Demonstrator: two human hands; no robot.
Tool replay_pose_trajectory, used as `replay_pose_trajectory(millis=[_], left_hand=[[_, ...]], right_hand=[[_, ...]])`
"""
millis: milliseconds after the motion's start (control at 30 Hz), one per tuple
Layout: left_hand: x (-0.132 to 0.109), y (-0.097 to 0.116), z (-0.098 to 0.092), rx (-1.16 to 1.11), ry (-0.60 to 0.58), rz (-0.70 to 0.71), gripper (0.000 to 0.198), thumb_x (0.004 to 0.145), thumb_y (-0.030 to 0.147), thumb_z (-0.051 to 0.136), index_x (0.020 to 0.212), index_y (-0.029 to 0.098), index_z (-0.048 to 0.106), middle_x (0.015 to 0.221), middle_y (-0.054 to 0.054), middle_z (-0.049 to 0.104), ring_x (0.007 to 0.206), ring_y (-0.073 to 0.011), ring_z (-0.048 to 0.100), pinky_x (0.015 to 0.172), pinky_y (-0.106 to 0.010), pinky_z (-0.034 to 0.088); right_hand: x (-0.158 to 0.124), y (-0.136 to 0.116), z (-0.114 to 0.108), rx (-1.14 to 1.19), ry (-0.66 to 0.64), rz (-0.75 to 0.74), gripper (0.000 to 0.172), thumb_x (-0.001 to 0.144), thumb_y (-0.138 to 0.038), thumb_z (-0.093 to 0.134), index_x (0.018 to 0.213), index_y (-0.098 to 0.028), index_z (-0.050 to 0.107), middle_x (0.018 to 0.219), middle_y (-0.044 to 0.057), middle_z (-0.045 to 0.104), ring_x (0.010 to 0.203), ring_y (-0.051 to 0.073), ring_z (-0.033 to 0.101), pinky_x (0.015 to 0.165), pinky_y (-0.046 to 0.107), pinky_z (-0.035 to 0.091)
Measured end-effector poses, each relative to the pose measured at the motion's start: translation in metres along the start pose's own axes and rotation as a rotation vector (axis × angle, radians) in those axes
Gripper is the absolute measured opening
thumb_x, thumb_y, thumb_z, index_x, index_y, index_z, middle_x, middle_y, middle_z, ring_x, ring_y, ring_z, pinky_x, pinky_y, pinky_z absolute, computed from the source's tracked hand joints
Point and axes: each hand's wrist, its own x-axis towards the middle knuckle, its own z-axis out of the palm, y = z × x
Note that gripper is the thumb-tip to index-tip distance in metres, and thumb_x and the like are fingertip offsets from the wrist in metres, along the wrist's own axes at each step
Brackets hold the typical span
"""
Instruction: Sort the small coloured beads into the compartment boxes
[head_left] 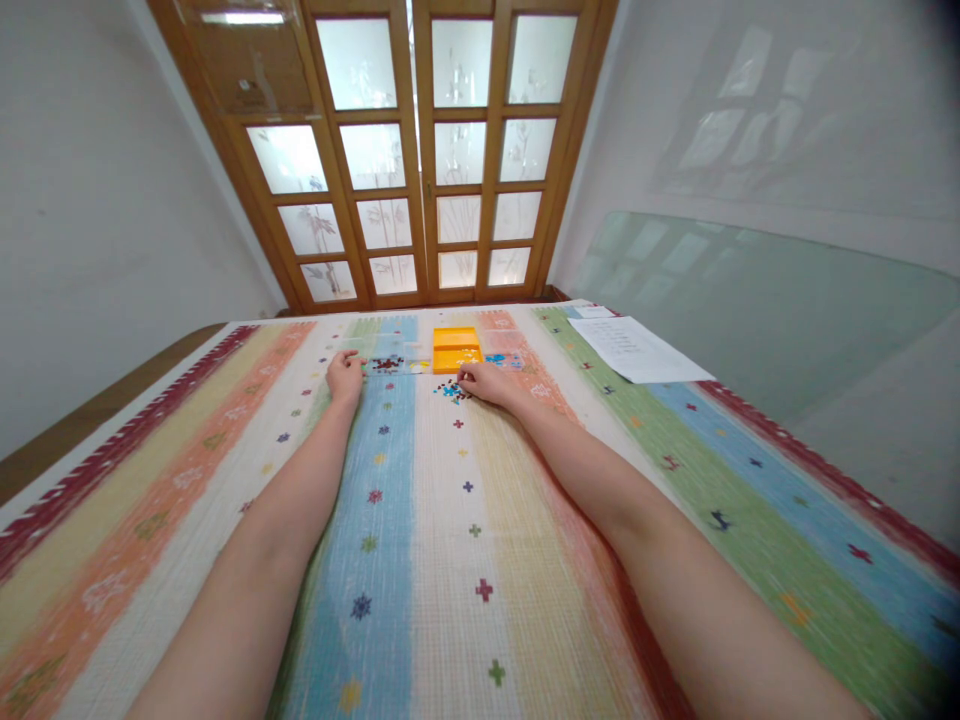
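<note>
My left hand [346,376] rests at the left end of a clear plastic box, its fingers loosely bent and apart, with no object visible in them. Dark red small pieces [388,365] lie in the box just to its right. Fingertips pinched together, my right hand [482,381] is at the right edge of a loose pile of small blue, brown and white pieces [451,391] on the cloth. What it pinches is too small to make out. Behind the pile stands an open yellow box [455,338] with pale pieces inside. Blue pieces [497,359] sit in clear plastic to its right.
A striped, patterned tablecloth [442,560] covers the table. Sheets of white paper [637,348] lie at the far right. A glass panel [750,300] leans on the right wall. Wooden doors with glass panes [459,218] stand beyond the table.
</note>
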Motion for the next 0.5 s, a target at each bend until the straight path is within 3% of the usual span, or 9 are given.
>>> replay_pose_trajectory(millis=[100,233,500], left_hand=[[-0.008,0.005,0.009,0.085,-0.090,0.125,0.030,0.091,0.020,0.051,0.112,0.017,0.072,0.096,-0.005,0.077,0.070,-0.0141,0.066,0.071,-0.025,0.052],[-0.027,0.020,0.024,0.219,-0.313,0.257,0.029,0.095,0.024,0.052,0.110,0.020,0.075,0.096,-0.005,0.078,0.077,-0.0180,0.069,0.076,-0.029,0.054],[-0.071,0.050,0.044,0.432,-0.696,0.750,0.028,0.098,0.028,0.054,0.111,0.021,0.078,0.115,-0.009,0.075,0.108,-0.0247,0.067,0.103,-0.040,0.050]], right_hand=[[0.000,0.000,0.001,-0.001,0.012,-0.003,0.013,0.094,-0.020,0.064,0.100,-0.020,0.075,0.100,0.006,0.078,0.088,0.019,0.068,0.074,0.024,0.043],[-0.001,-0.001,0.005,-0.018,0.023,-0.027,0.014,0.096,-0.022,0.064,0.104,-0.020,0.076,0.103,0.006,0.078,0.088,0.019,0.068,0.073,0.024,0.042],[0.004,0.005,0.011,-0.040,0.092,-0.032,0.016,0.096,-0.020,0.063,0.106,-0.019,0.076,0.099,0.006,0.078,0.082,0.017,0.065,0.069,0.024,0.038]])
